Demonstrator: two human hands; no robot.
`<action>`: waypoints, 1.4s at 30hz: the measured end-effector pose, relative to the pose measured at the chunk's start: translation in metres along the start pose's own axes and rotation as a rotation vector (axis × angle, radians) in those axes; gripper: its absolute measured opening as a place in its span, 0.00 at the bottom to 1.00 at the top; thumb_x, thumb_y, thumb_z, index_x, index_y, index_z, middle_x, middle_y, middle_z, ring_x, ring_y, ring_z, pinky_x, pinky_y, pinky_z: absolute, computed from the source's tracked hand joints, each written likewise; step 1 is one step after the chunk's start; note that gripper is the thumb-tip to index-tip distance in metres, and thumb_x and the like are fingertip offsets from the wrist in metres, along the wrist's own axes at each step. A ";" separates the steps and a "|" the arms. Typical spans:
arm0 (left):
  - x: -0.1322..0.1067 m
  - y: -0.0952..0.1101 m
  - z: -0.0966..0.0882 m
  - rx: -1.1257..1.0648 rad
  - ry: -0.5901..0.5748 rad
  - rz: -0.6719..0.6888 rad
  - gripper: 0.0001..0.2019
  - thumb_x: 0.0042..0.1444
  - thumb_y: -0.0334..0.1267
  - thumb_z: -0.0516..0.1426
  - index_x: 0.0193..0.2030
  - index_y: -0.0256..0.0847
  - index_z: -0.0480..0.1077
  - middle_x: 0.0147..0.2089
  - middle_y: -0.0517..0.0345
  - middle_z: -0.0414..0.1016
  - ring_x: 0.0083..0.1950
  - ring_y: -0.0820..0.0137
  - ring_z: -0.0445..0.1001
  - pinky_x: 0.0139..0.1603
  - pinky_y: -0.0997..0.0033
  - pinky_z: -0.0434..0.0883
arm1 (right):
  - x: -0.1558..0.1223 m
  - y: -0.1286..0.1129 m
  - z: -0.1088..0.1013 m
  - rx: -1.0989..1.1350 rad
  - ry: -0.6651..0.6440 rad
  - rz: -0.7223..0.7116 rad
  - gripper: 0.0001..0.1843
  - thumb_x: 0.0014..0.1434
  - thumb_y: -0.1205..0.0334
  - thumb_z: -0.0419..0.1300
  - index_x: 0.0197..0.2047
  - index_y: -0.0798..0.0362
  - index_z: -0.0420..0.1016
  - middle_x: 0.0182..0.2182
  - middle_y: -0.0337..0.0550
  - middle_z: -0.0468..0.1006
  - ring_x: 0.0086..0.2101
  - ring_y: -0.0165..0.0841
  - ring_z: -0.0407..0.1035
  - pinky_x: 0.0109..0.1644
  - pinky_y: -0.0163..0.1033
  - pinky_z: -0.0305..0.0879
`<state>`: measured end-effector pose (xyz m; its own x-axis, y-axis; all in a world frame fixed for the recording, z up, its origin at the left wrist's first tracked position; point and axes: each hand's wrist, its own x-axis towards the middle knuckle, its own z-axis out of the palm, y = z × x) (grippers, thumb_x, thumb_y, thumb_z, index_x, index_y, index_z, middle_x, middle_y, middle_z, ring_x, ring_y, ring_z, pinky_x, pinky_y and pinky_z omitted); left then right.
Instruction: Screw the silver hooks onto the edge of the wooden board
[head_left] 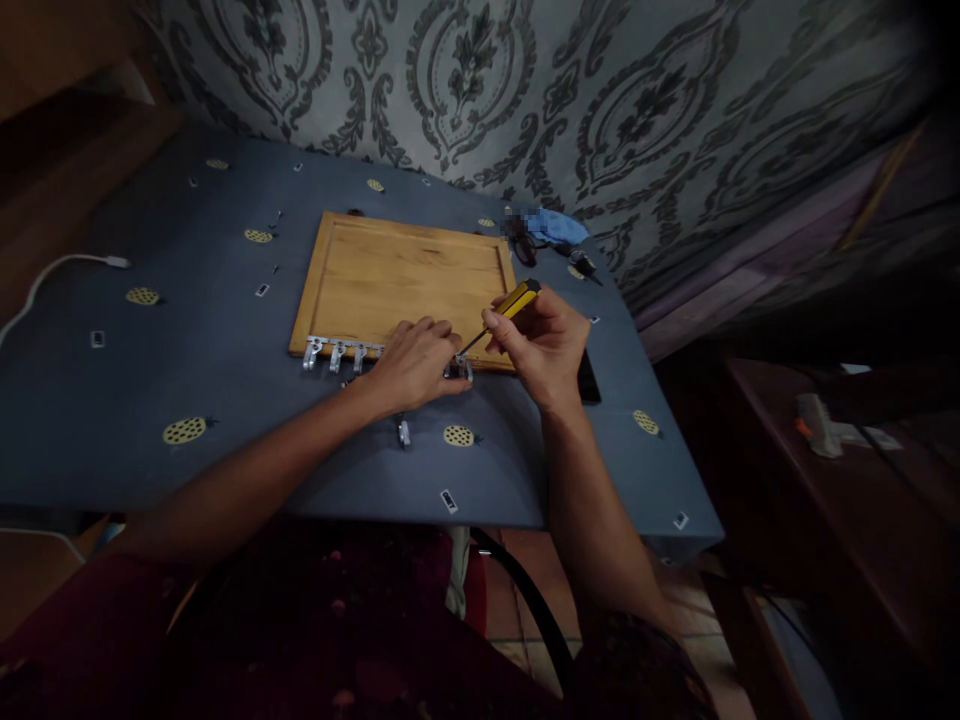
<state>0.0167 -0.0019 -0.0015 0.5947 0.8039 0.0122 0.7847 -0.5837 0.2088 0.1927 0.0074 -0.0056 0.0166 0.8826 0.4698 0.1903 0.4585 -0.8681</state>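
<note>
A framed wooden board (412, 270) lies on the table, with a row of silver hook-shaped metal pieces (337, 355) along its near edge. My left hand (420, 362) rests over that edge, fingers bent on the wood. Its thumb and fingers close around a silver metal hook (459, 370) at the edge, partly hidden. In my right hand (551, 345) is a yellow and black screwdriver (519, 298), slanting down to the left. Its tip meets the hook beside my left fingertips. Another loose metal hook (404, 432) lies on the tablecloth just in front of the board.
A blue patterned tablecloth (217, 370) covers the table. Small screws (276, 268) lie left of the board. Beyond its right corner are a blue cloth (562, 227) and dark glasses (523, 247). A flat black object (590, 380) sits behind my right wrist; a white cable (60, 262) is at left.
</note>
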 end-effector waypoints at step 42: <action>0.001 -0.001 0.004 0.005 0.031 0.006 0.22 0.67 0.52 0.64 0.58 0.35 0.77 0.58 0.43 0.78 0.62 0.50 0.74 0.60 0.54 0.69 | 0.002 0.000 -0.003 -0.049 0.037 -0.001 0.27 0.52 0.34 0.75 0.33 0.48 0.74 0.25 0.32 0.72 0.19 0.24 0.65 0.20 0.33 0.69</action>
<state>0.0168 -0.0010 -0.0061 0.5936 0.8036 0.0434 0.7821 -0.5888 0.2041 0.1952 0.0089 -0.0041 0.0530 0.8775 0.4767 0.2383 0.4525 -0.8593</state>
